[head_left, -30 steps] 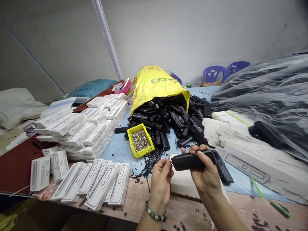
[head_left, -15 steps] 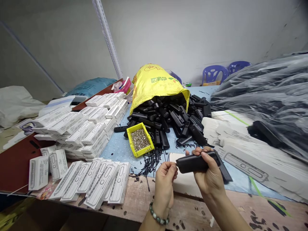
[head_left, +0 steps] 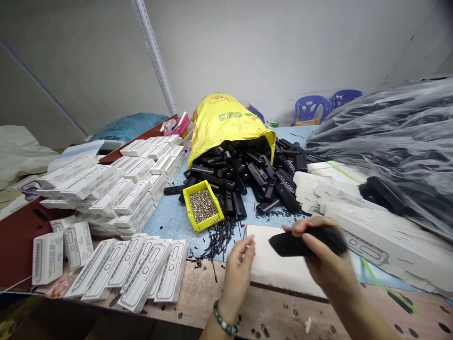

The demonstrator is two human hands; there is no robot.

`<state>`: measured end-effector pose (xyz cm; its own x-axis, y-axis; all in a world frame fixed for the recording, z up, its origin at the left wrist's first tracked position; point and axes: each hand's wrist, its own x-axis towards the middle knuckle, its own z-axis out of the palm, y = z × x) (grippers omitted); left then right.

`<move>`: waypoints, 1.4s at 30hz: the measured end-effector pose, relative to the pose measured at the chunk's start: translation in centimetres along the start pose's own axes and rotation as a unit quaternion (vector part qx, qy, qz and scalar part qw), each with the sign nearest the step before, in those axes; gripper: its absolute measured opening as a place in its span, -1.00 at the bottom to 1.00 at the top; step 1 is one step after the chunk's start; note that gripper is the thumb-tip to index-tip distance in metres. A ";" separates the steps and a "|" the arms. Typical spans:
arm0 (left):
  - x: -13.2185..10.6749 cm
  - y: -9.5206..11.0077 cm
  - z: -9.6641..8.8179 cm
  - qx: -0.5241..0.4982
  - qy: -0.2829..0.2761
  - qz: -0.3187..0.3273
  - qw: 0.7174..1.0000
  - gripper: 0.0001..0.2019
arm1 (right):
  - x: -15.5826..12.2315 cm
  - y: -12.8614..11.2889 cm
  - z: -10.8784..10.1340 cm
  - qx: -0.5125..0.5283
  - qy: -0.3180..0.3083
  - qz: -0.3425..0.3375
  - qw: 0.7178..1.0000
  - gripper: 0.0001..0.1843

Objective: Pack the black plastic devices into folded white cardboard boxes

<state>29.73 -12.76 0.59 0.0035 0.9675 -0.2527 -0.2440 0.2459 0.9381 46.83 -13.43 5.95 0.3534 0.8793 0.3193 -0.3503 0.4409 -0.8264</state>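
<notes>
My right hand (head_left: 323, 245) is wrapped round a black plastic casing (head_left: 299, 243), long and rounded, held tilted above a white board (head_left: 279, 269). The casing and that hand are smeared by motion. To its left, apart from the casing, my left hand (head_left: 240, 264) has its thumb and fingertips drawn together in a loose pinch; anything between them is too small to make out. A bead bracelet (head_left: 226, 323) circles the left wrist. Just beyond the left hand lie thin black sticks (head_left: 219, 238) and a yellow tray (head_left: 191, 215) of small metal pieces.
Similar black casings (head_left: 244, 174) spill from a yellow sack (head_left: 226, 118). Stacked white boxes (head_left: 113, 189) fill the left side, with more boxes (head_left: 145, 274) near the front edge. Flat white cartons (head_left: 385, 236) and plastic-wrapped bundles (head_left: 389, 127) occupy the right. Purple chairs (head_left: 311, 108) stand behind.
The casing's end has come away from my left fingertips. My right hand has moved right with the casing and turned it, uncovering more of the white board.
</notes>
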 end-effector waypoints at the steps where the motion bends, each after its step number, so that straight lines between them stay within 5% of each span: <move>1: 0.2 0.3 -0.7 0.036 0.017 0.013 0.999 -0.48 | -0.1 -0.3 -0.4 -0.039 -0.018 -0.050 0.998 -0.77; 3: 0.5 1.0 -1.9 0.099 0.053 0.038 0.993 -0.47 | -0.4 0.4 -1.3 -0.111 -0.074 -0.099 0.986 -0.77; 6: 0.4 1.5 -2.7 0.156 0.047 0.061 0.985 -0.55 | -0.6 3.9 -2.5 -0.181 -0.179 0.045 0.966 -0.87; 9: -0.3 1.3 -2.5 0.204 0.003 0.073 0.976 -0.62 | 0.1 7.2 -3.6 -0.041 -0.039 0.200 0.978 -0.70; 12: -1.0 0.6 -1.7 0.273 -0.033 0.085 0.958 -0.66 | 1.1 8.0 -4.5 0.104 0.134 0.241 0.956 -0.57; 19: -1.0 -1.0 2.4 0.359 -0.135 0.168 0.908 -0.34 | 0.1 7.4 -2.7 0.148 0.158 0.285 0.934 -0.54; 22: 0.1 -1.2 3.0 0.376 -0.142 0.198 0.894 -0.47 | 0.1 5.9 -4.8 0.041 0.080 0.284 0.954 -0.51; 24: 1.2 -1.0 2.3 0.411 -0.119 0.197 0.882 -0.53 | 1.1 4.2 -9.3 -0.209 -0.010 0.203 0.956 -0.42; 25: 1.8 -0.9 1.8 0.438 -0.106 0.194 0.871 -0.53 | 1.8 3.3 -12.3 -0.368 -0.020 0.129 0.920 -0.36; 27: 2.6 -0.7 0.9 0.493 -0.081 0.194 0.844 -0.48 | 3.3 1.8 -18.6 -0.629 -0.004 0.021 0.777 -0.20; 29: 2.9 -0.5 0.6 0.521 -0.057 0.207 0.826 -0.36 | 4.8 0.9 -23.7 -0.766 -0.020 -0.018 0.643 -0.18; 30: 2.8 -0.3 0.8 0.520 -0.049 0.219 0.825 -0.32 | 5.6 0.6 -25.5 -0.798 -0.031 -0.029 0.601 -0.25; 32: 2.1 0.1 1.4 0.487 -0.048 0.246 0.837 -0.34 | 7.0 -0.1 -27.3 -0.821 -0.061 -0.041 0.566 -0.45; 36: 0.0 0.8 3.4 0.358 -0.095 0.201 0.907 -0.56 | 8.1 -2.3 -24.9 -0.796 -0.051 -0.071 0.599 -0.64; 39: -0.7 0.4 5.5 0.197 -0.197 0.076 0.957 -0.40 | 5.4 -2.8 -18.7 -0.731 0.008 -0.206 0.650 -0.68; 41: -0.5 -0.1 6.7 0.043 -0.257 0.026 0.965 -0.16 | 2.3 -2.1 -13.3 -0.653 -0.043 -0.289 0.698 -0.78; 42: -0.3 -0.2 7.1 -0.038 -0.260 0.018 0.965 -0.11 | 0.8 -1.7 -10.7 -0.607 -0.116 -0.312 0.722 -0.78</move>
<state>36.68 -12.67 2.15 0.4754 0.8784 -0.0496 -0.3229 0.2266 0.9189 56.98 -15.44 2.69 -0.0909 0.6465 0.7575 0.8819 0.4056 -0.2403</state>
